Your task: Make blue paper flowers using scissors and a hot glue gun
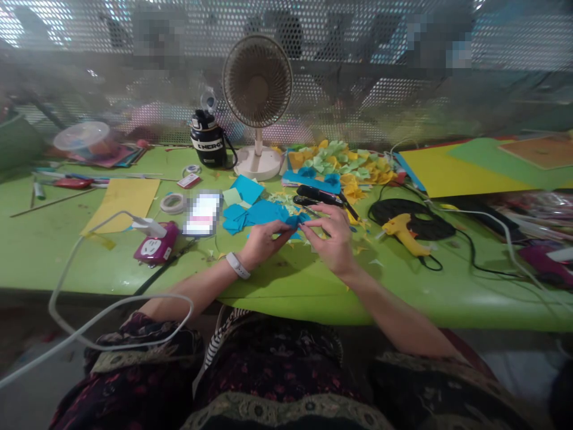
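Note:
Both my hands meet over a small piece of blue paper (pixel 296 223) at the middle of the green table (pixel 54 245). My left hand (pixel 265 240), with a white band on the wrist, pinches the paper's left side. My right hand (pixel 331 237) pinches its right end with thumb and fingers. A stack of blue paper squares (pixel 250 214) lies just behind the left hand. Black scissors (pixel 320 197) rest right behind the right hand.
A yellow glue gun (pixel 404 233) with a coiled black cable lies to the right. A heap of yellow and green paper pieces (pixel 342 162), a white fan (pixel 258 101) and a black mug (pixel 208 141) stand behind. A phone (pixel 202 214), tape roll (pixel 172 203), pink power adapter (pixel 156 246) and yellow sheet (pixel 123 202) lie left.

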### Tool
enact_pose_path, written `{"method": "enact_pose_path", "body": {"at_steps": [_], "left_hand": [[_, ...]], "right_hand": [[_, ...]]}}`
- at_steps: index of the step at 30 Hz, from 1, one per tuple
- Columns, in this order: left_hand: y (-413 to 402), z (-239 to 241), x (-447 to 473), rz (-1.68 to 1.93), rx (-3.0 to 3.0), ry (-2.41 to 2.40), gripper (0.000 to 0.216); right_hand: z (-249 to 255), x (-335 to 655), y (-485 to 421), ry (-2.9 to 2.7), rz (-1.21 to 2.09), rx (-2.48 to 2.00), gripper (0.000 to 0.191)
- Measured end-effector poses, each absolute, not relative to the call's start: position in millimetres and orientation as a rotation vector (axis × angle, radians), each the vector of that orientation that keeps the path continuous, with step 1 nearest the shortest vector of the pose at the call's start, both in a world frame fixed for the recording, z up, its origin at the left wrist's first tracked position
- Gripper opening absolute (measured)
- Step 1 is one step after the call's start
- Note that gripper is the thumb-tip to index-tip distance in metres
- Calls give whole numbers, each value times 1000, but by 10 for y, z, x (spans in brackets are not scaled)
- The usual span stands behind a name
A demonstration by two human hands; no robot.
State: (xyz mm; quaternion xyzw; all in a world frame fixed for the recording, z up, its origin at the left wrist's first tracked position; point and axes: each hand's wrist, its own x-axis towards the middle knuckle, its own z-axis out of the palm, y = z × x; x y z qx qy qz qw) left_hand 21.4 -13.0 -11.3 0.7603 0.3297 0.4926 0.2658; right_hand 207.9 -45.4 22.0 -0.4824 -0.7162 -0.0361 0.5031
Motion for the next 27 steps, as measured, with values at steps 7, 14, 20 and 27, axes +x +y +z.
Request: {"method": "enact_pose_path", "body": {"at_steps": [7, 14, 20, 27], "left_hand": [[-131, -112, 215, 1361, 2139, 861, 15], [-124, -107, 214, 1428, 2245, 821, 19], [-123, -116, 214, 1458, 2304, 804, 14], [-123, -107, 204, 1453, 2375, 842, 20]], "right_hand": [[225, 2075, -451, -1710, -13, -1120, 12], [174, 2087, -424, -1705, -35, -1083, 11], [158, 2092, -411, -1701, -21, -1080, 10], [149, 2089, -413, -1698, -35, -1079, 10]]}}
